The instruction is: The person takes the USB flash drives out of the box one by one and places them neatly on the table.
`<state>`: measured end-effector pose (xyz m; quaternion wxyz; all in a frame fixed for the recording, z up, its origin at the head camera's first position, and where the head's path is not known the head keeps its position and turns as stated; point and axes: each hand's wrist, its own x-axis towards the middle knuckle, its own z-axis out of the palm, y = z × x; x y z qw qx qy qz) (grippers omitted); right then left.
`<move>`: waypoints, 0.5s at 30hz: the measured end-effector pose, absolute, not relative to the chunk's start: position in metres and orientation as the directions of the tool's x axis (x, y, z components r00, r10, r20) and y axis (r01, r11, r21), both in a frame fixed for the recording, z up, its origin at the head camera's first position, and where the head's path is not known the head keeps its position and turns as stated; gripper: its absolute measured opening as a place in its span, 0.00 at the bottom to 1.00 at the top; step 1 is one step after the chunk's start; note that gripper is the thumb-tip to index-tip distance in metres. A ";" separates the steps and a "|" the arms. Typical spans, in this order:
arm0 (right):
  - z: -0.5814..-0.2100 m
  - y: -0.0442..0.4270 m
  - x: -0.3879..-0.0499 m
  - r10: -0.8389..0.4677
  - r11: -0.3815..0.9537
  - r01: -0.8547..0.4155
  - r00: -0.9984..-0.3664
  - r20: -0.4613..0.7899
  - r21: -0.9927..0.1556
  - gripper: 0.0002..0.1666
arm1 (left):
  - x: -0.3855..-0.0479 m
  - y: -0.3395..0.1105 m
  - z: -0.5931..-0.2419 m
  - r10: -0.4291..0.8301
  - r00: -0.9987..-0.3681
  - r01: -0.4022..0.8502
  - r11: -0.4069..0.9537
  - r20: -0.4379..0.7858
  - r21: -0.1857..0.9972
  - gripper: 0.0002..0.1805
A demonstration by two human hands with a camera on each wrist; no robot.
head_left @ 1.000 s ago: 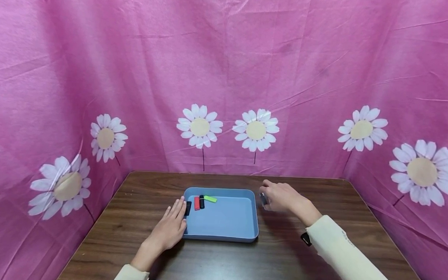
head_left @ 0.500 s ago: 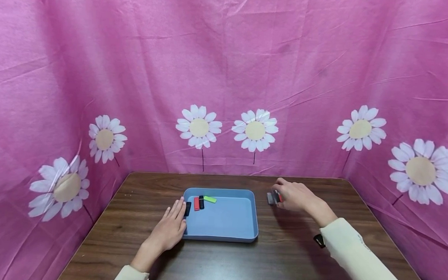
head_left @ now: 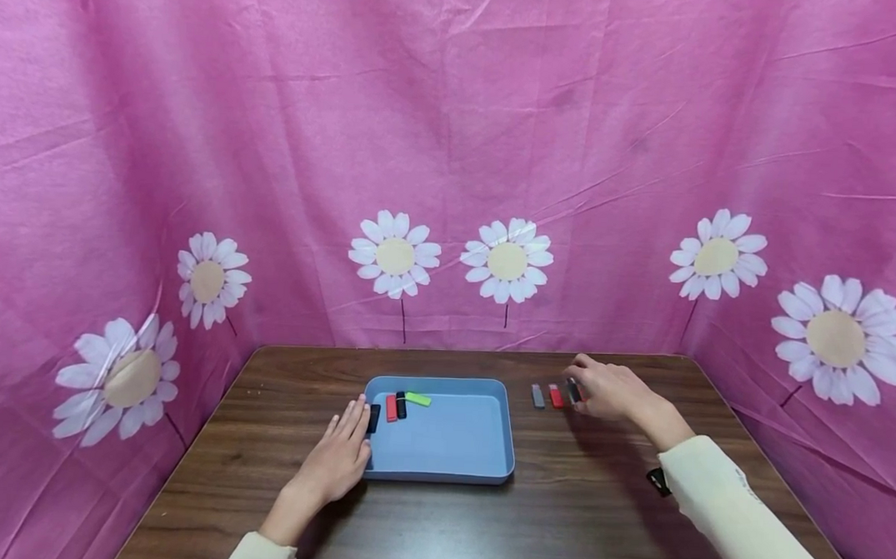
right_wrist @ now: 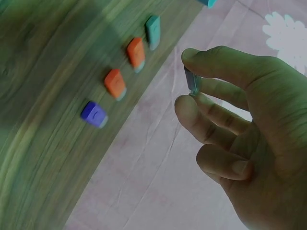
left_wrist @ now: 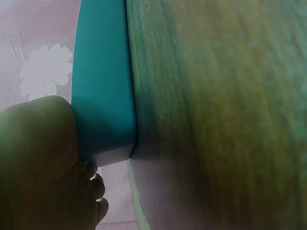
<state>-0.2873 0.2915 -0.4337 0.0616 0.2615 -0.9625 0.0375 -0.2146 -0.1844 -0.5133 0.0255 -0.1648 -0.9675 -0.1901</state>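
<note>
So your right hand (head_left: 608, 391) has a small dark-grey stick (right_wrist: 193, 81) pinched in a nearly closed grip, likely for control, right of the blue rectangular tray (head_left: 448, 450); your left hand (head_left: 338, 454) lies straight-fingered against the tray, probably steadying it.

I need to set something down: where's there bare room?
Bare: the tabletop in front of the tray, between the two sleeves, and the tray's right part. Crowded: the tray's left end, with small sticks near the left hand, and right of the tray, where the right hand is beside more sticks.
</note>
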 end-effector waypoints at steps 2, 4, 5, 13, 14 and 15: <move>-0.433 0.296 -0.287 -0.489 0.866 -0.498 -0.863 0.129 -0.046 0.29 | -0.215 -0.184 -0.513 0.310 -0.945 0.327 0.874 0.105 0.360 0.32; -0.433 0.301 -0.288 -0.474 0.874 -0.482 -0.873 0.112 -0.056 0.29 | -0.216 -0.184 -0.512 0.311 -0.946 0.323 0.878 0.091 0.354 0.32; -0.434 0.304 -0.288 -0.469 0.877 -0.476 -0.877 0.102 -0.059 0.29 | -0.217 -0.185 -0.512 0.313 -0.946 0.324 0.877 0.089 0.354 0.32; -0.439 0.325 -0.295 -0.422 0.902 -0.426 -0.904 0.068 -0.065 0.30 | -0.222 -0.192 -0.521 0.338 -0.937 0.347 0.876 0.086 0.335 0.33; -0.440 0.327 -0.296 -0.417 0.904 -0.421 -0.906 0.065 -0.069 0.30 | -0.222 -0.193 -0.521 0.339 -0.938 0.345 0.880 0.076 0.326 0.33; -0.440 0.330 -0.296 -0.414 0.905 -0.418 -0.908 0.062 -0.076 0.29 | -0.222 -0.194 -0.520 0.337 -0.940 0.338 0.886 0.060 0.316 0.33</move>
